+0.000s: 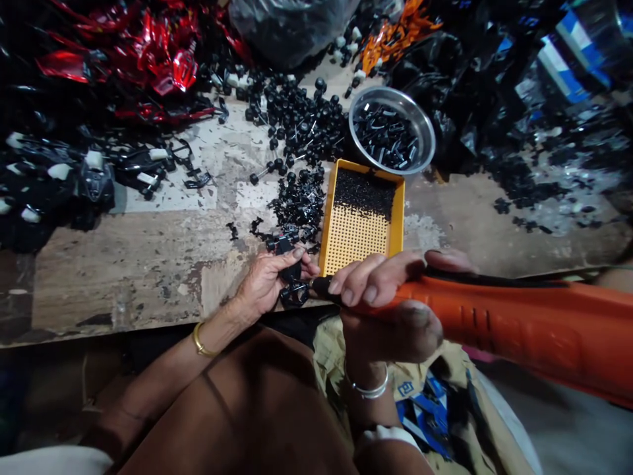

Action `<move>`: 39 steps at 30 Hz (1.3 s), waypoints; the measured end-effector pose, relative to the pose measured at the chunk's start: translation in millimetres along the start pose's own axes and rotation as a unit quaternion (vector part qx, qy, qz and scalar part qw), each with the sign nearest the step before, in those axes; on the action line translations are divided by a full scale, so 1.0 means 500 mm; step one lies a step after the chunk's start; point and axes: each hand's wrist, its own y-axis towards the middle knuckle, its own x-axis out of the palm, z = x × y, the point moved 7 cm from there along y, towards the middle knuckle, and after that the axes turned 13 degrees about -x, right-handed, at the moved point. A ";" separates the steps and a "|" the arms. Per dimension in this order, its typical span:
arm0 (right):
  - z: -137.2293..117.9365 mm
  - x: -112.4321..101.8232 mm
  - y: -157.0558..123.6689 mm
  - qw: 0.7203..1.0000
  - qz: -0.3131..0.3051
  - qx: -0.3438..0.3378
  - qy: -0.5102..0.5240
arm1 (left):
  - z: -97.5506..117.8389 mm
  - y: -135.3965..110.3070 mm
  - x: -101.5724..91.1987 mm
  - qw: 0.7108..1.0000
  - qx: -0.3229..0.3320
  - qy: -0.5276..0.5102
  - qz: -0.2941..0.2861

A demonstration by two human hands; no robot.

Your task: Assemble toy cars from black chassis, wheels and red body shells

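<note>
Workbench: a scarred wooden board [123,270] holds a yellow perforated tray [360,241] at 12 o'clock, a steel bowl [414,109] of black clips [386,138] beyond it, and red plastic panels [148,66] at 11 o'clock.
Left hand [264,284]: fingers [301,264] pressed together, pinching a black plastic part [291,272].
Right hand [380,280]: wrapped around an orange power tool [494,323], its black tip [321,285] against that part.

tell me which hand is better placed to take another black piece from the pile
Left, probably: the left hand sits beside the pile of black plastic pieces, though it holds one. The right hand is wrapped around the orange power tool.
</note>
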 end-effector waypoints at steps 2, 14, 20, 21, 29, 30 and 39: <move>0.000 0.000 -0.005 1.000 -0.002 0.001 0.000 | 0.000 0.001 -0.001 1.000 0.002 -0.001 0.001; 0.011 0.001 -0.007 0.998 -0.012 0.002 -0.059 | 0.006 0.000 0.004 1.000 0.020 0.024 0.002; 0.020 0.006 -0.010 0.998 -0.010 0.011 -0.063 | 0.010 0.000 0.006 0.999 0.030 0.031 -0.002; 0.020 0.005 -0.012 0.998 -0.015 0.014 -0.065 | 0.010 0.000 0.007 0.999 0.031 0.031 -0.004; 0.017 0.002 -0.038 0.999 -0.041 0.004 -0.032 | 0.003 -0.001 0.006 0.999 0.046 0.010 0.013; 0.015 0.004 -0.041 0.999 -0.047 -0.005 -0.022 | 0.003 -0.002 0.007 0.999 0.050 0.011 0.017; -0.002 -0.031 0.003 0.999 0.001 -0.026 -0.033 | 0.011 -0.012 0.000 0.996 0.084 0.028 0.031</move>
